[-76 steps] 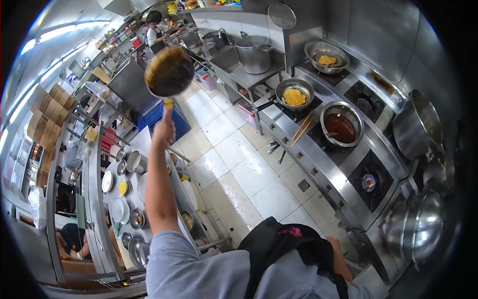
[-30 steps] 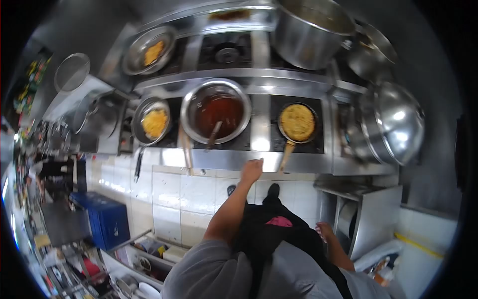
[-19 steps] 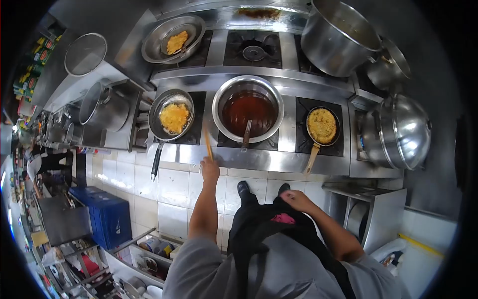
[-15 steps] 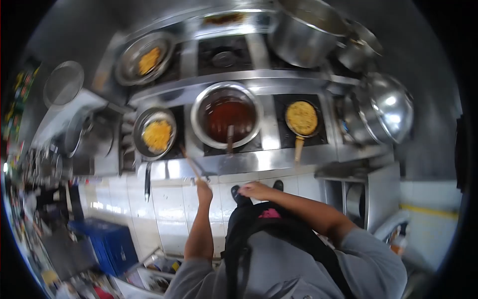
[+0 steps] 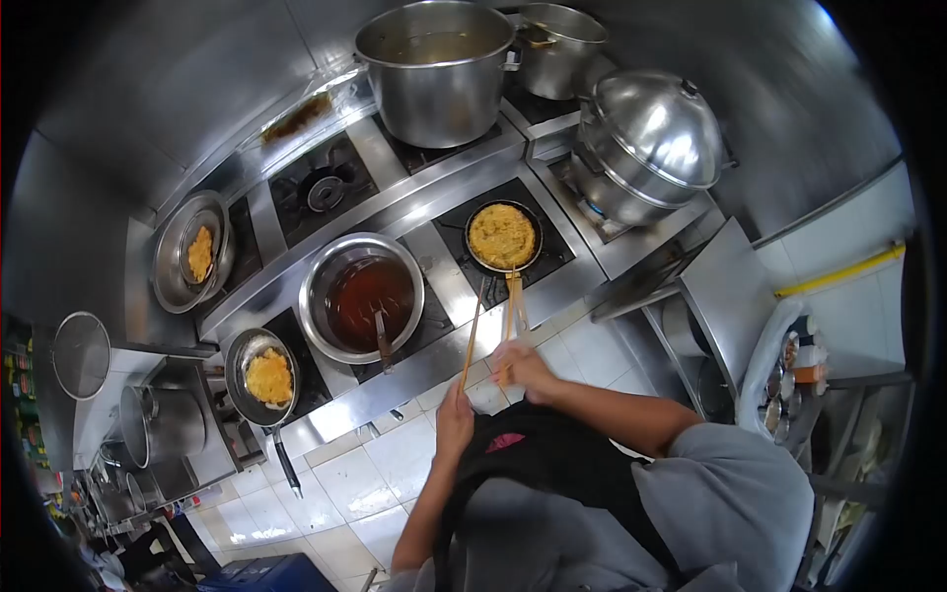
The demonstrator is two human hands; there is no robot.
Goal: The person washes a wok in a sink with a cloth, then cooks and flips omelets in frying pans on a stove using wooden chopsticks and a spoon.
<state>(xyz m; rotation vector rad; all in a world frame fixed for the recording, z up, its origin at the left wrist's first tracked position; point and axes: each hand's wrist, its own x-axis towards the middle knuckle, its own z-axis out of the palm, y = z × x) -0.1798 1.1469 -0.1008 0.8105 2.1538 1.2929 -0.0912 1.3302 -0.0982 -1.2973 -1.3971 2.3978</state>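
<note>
My left hand (image 5: 454, 424) is closed round a long thin wooden chopstick (image 5: 473, 335), which points up toward the stove. Beside it, my right hand (image 5: 525, 370) is closed and slightly blurred. Thin wooden chopsticks (image 5: 509, 340) run through its fingers, their upper ends overlapping the short handle of a small black pan (image 5: 539, 253); exact contact cannot be made out. A round yellow omelette (image 5: 501, 235) fills that pan, just beyond both hands.
A steel bowl of red-brown liquid (image 5: 355, 306) with a ladle (image 5: 382, 340) stands left of the small pan. Pans with yellow egg pieces (image 5: 268, 378) sit further left. A large pot (image 5: 434, 94) and a domed steamer (image 5: 651, 138) are behind and right.
My view has turned and moved right, toward the omelette pan. My right hand, earlier with nothing visible in it, now grips chopsticks. Both hands have come nearer the pan.
</note>
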